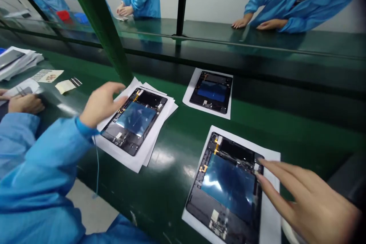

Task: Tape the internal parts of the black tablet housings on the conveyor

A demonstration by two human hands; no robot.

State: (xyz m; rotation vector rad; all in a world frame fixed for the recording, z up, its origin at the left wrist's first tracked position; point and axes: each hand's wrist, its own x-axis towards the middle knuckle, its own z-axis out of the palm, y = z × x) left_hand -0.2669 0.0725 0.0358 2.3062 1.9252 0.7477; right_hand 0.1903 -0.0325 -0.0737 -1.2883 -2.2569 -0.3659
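My right hand [309, 202] reaches in from the lower right, its fingers stretched out. The fingertips touch the upper right edge of an opened tablet [228, 187], which lies back-up on a white sheet [270, 213] and shows a blue film and circuit parts. My left hand [100, 103], in a blue sleeve, rests with loosely spread fingers on the left edge of a stack of white sheets [137, 158]. A second opened tablet [134, 120] lies on that stack. Neither hand holds anything.
A third tablet [212, 91] lies on paper farther along the green belt [168, 183]. A green post [100, 19] rises behind my left hand. A co-worker's hand [24, 103] rests at far left near paper stacks [15, 61] and sticker sheets [68, 84]. People in blue coats lean on the far counter [257, 40].
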